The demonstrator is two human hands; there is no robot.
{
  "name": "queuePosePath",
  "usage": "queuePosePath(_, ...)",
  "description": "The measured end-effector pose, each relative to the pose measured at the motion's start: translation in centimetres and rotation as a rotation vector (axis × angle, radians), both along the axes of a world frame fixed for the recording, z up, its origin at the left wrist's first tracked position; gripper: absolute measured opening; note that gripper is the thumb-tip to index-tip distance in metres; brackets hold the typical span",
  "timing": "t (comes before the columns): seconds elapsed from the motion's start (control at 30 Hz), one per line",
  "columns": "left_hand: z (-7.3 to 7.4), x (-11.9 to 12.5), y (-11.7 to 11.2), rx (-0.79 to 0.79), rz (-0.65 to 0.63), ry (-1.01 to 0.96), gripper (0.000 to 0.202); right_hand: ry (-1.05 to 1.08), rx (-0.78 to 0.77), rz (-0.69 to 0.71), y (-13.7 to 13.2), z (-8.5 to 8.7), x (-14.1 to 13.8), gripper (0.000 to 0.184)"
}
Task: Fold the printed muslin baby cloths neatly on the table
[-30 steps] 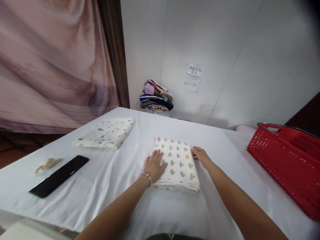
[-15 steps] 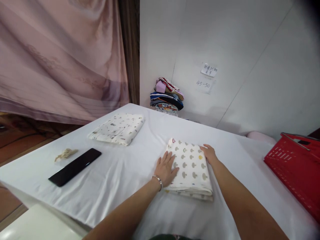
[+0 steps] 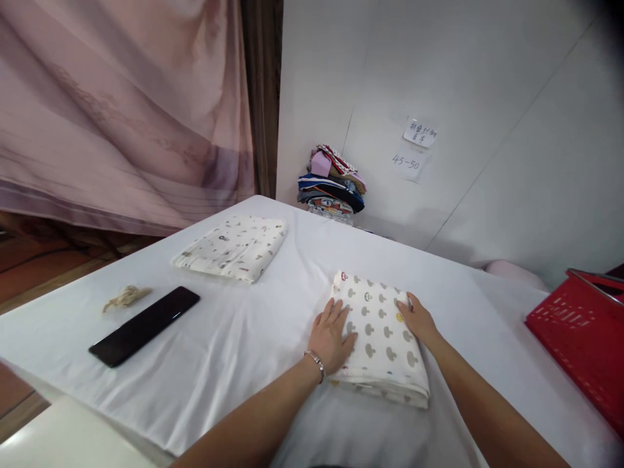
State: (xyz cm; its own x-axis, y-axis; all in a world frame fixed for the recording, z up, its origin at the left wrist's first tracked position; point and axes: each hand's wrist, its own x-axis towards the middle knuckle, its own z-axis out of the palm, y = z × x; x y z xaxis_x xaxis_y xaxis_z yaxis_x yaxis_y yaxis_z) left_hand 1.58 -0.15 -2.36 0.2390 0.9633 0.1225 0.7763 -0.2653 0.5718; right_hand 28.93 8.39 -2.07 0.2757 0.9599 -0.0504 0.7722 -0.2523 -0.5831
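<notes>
In front of me a folded white cloth [image 3: 380, 344] with grey mushroom-like prints lies flat on the white-covered table [image 3: 244, 364]. My left hand [image 3: 333, 335] rests on its left edge, fingers stretched out, with a bracelet at the wrist. On the cloth's right edge lies my right hand [image 3: 416, 318], fingers apart, its fingertips by a yellow print. Farther off to the left is a second folded white cloth [image 3: 234, 248] with small scattered prints. Neither hand grips anything.
A black phone-like slab [image 3: 146, 325] and a small beige cloth bundle [image 3: 127, 297] lie at the left. At the right stands a red basket [image 3: 580, 338]. A stack of folded clothes [image 3: 331, 182] rises behind the table by the wall, which bears paper notes [image 3: 412, 162].
My right hand has shifted slightly from the cloth's outer right edge onto its top. My left hand remains spread on the left edge. The whole view has moved a little.
</notes>
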Motion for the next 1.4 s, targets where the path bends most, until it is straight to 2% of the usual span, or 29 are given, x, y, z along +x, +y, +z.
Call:
queuePosePath(0.07, -0.1, 0.0, -0.1, 0.008, 0.009, -0.037, 0.054, -0.223, 0.041, 0.091, 0.0, 1.0, -0.7, 0.056)
queuePosePath(0.13, -0.3, 0.0, -0.2, 0.016, 0.022, -0.069, 0.052, -0.418, 0.166, 0.236, 0.1, 2.4, -2.3, 0.053)
queuePosePath(0.2, -0.6, 0.0, -0.2, 0.028, 0.033, -0.086, 0.051, -0.464, 0.318, 0.418, 0.3, 3.6, -4.9, 0.053)
queuePosePath(0.27, -0.7, 0.1, -0.3, 0.041, 0.041, -0.086, 0.05, -0.443, 0.393, 0.6, 0.8, 4.0, -8.1, 0.055)
queuePosePath(0.37, -0.8, 0.2, -0.3, 0.052, 0.029, -0.062, 0.05, -0.445, 0.282, 0.778, 1.8, 2.9, -12.3, 0.056)
queuePosePath(0.43, -0.7, 0.2, -0.3, 0.052, 0.01, -0.041, 0.053, -0.461, 0.173, 0.838, 2.5, 1.7, -14.1, 0.056)
queuePosePath(0.53, -0.4, 0.2, -0.5, 0.044, -0.005, -0.018, 0.055, -0.478, 0.129, 0.87, 3.3, 0.6, -14.9, 0.058)
queuePosePath(0.67, -0.1, 0.1, -0.6, 0.033, -0.014, -0.011, 0.053, -0.469, 0.111, 0.866, 3.4, 0.8, -14.6, 0.058)
queuePosePath(0.8, 0.0, 0.1, -0.6, 0.027, 0.007, -0.05, 0.054, -0.438, 0.046, 0.8, 2.5, 0.7, -14.8, 0.055)
queuePosePath(0.93, -0.1, 0.0, -0.6, 0.054, 0.003, -0.113, 0.057, -0.409, 0.082, 0.767, 1.4, 0.2, -14.9, 0.05)
queuePosePath(1.03, -0.4, 0.0, -0.3, 0.096, 0.006, -0.19, 0.055, -0.399, 0.077, 0.757, 1.1, 0.5, -14.9, 0.05)
queuePosePath(1.13, -1.0, -0.3, 0.4, 0.179, -0.02, -0.341, 0.04, -0.346, 0.035, 0.751, 0.4, 1.3, -14.7, 0.049)
queuePosePath(1.2, -1.5, -0.5, 1.0, 0.238, -0.019, -0.464, 0.025, -0.318, 0.013, 0.75, -0.9, 1.6, -14.3, 0.047)
queuePosePath(1.27, -1.8, -1.0, 1.7, 0.248, 0.041, -0.559, 0.018, -0.312, -0.002, 0.768, -3.1, 1.9, -13.2, 0.047)
queuePosePath(1.4, -1.5, -2.7, 2.7, 0.037, 0.198, -0.673, 0.017, -0.325, 0.028, 0.815, -9.0, 2.4, -9.3, 0.047)
